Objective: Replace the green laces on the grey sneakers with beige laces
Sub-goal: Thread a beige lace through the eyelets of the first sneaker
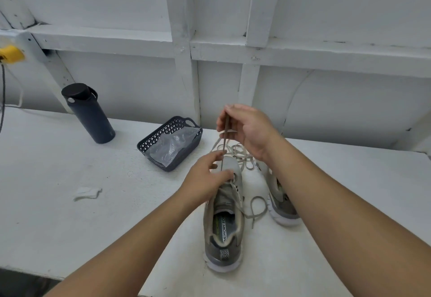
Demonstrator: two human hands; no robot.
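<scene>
A grey sneaker (224,233) stands heel toward me on the white table. My left hand (207,177) rests on its front by the eyelets, fingers curled at the lace there. My right hand (245,128) is raised above the toe and pinches a taut lace (225,138) that runs down to the shoe. The lace's other end loops (256,208) on the table to the right of the shoe. A second grey sneaker (279,201) lies to the right, mostly behind my right forearm. Loose pale laces (238,154) lie in a tangle beyond the toe.
A dark perforated basket (163,138) with a clear plastic bag inside sits left of the shoes. A dark bottle (89,114) stands at the back left. A scrap of white paper (87,192) lies on the table at left. The white wall is close behind.
</scene>
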